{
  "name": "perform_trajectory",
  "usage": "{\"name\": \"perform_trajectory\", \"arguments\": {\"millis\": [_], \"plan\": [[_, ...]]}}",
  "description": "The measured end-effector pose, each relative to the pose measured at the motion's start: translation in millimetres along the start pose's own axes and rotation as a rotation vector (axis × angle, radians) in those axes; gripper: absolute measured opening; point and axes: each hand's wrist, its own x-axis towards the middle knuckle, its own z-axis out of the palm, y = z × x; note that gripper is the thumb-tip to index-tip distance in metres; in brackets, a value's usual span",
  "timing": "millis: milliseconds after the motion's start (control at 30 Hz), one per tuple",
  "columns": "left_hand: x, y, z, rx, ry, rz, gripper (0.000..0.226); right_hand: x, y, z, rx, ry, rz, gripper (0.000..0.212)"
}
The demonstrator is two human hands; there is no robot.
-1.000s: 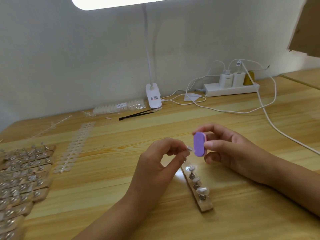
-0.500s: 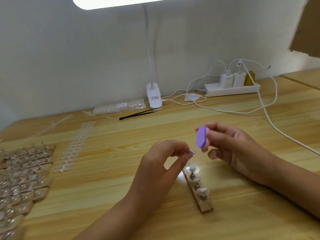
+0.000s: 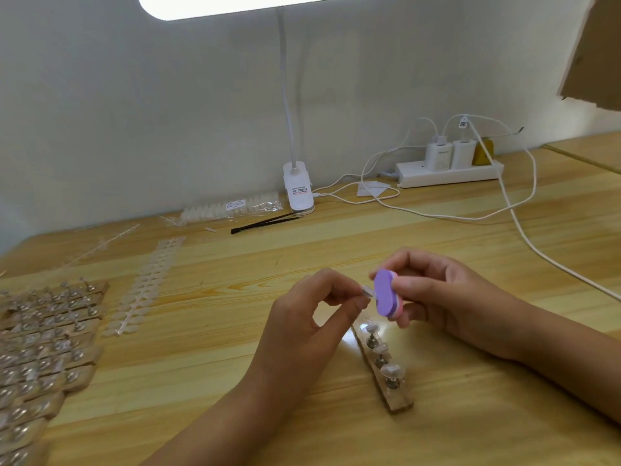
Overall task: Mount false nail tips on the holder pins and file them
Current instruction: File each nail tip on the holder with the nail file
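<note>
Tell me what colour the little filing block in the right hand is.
Purple on its broad face, with a pink layer along the edge; the filing block shows best in the head view.

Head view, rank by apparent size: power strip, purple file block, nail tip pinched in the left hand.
Largest: power strip, though farthest from the camera.
Then purple file block.
Smallest: nail tip, beside the block.

- Holder strip (image 3: pixel 400 403): on the table (image 3: pixel 201 381), near you, right of centre.
- Stacked holders (image 3: pixel 40 348): near left; nail-tip sheet (image 3: pixel 148 287) just right of them.
- Lamp base (image 3: pixel 297 190): far centre, tweezers (image 3: pixel 265 223) before it; power strip (image 3: pixel 450 171) far right.
</note>
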Motion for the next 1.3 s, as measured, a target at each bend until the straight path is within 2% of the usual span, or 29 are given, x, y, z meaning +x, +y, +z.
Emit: {"name": "perform_trajectory", "arguments": {"millis": [33, 167, 300, 400, 467, 600, 767, 933, 1067, 1100, 1233, 1300], "plan": [[0, 0, 0, -0.004, -0.004, -0.006, 0.005, 0, 1, 2, -0.025, -0.009, -0.001, 0.017], [0, 1, 1, 0.003, -0.030, 0.004, 0.010, 3, -2, -5, -0.002, 0.149, -0.030, 0.022], [0, 1, -1, 0.002, -0.020, 0.002, 0.009, -1, 0, 0, -0.061, -0.039, -0.008, 0.024], [-1, 2, 0, 0.013, -0.056, 0.012, 0.003, 3, 0, -3, -0.051, 0.126, -0.067, 0.023], [-1, 3, 1, 0.018, -0.064, 0.018, 0.003, 3, -3, -9, -0.038, 0.155, -0.050, 0.023], [0, 2, -1, 0.009, -0.044, 0.002, 0.005, -1, 1, -3, -0.135, -0.075, 0.010, 0.026], [-2, 5, 2, 0.029, -0.085, 0.025, 0.003, 3, -1, -6, -0.061, 0.139, -0.100, 0.022], [-1, 4, 0, 0.036, -0.048, 0.022, 0.003, -1, 0, 0, -0.112, -0.020, -0.038, 0.021], [-1, 4, 0, 0.024, -0.075, 0.000, 0.004, 3, -2, -4, -0.030, 0.181, -0.104, 0.023], [0, 5, 0, 0.016, -0.075, -0.008, 0.005, 2, -4, -6, -0.018, 0.184, -0.098, 0.024], [0, 4, 0, -0.003, -0.050, -0.025, 0.006, -1, 0, -1, -0.089, 0.000, -0.046, 0.020], [0, 3, 0, -0.002, -0.063, -0.029, 0.007, 4, 2, 1, -0.075, 0.112, -0.095, 0.022]]}}
